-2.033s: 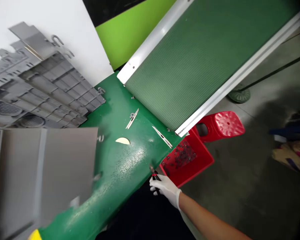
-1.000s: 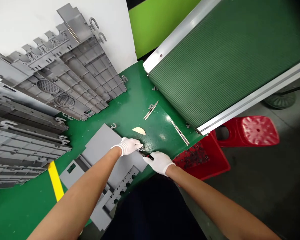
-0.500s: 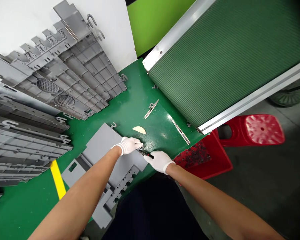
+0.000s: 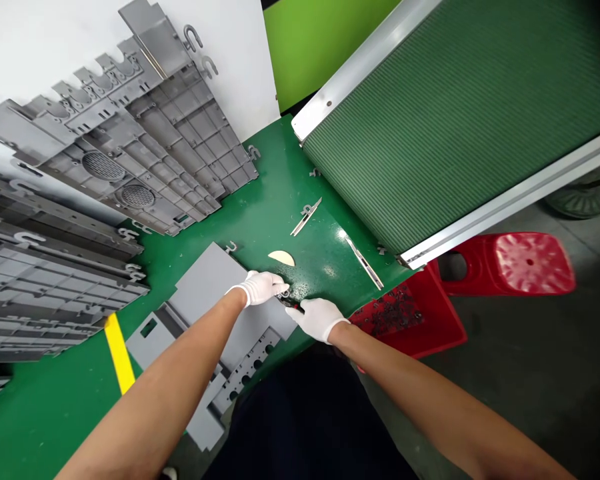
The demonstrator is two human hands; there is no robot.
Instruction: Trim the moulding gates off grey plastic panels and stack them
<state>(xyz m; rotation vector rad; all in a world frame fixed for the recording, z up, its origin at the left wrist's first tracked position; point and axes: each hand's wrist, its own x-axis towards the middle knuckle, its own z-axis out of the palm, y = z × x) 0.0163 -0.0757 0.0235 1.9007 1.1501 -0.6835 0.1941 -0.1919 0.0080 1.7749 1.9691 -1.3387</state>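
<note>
A flat grey plastic panel [image 4: 215,287] lies face down or up, I cannot tell which, on the green table before me. My left hand [image 4: 263,288], in a white glove, rests over its far right edge, fingers pinched at a small grey hook-shaped piece [image 4: 286,293]. My right hand [image 4: 321,319], also gloved, is closed round small cutting pliers [image 4: 293,304] with dark and red handles. Their jaws point left, to the hook piece and the panel's edge. The fingers partly hide the contact.
Ribbed grey panels [image 4: 165,147] lean on the white wall at left. Two slim metal knives [image 4: 364,263] and a cream half-disc [image 4: 282,257] lie on the table. A green conveyor [image 4: 430,120] rises at right, above a red bin [image 4: 443,327] of scraps and a red stool [image 4: 530,263].
The view has shifted slightly, so the surroundings sit a little further right. Both hands stay at the panel's edge; the pliers have turned slightly and remain by the hook piece.
</note>
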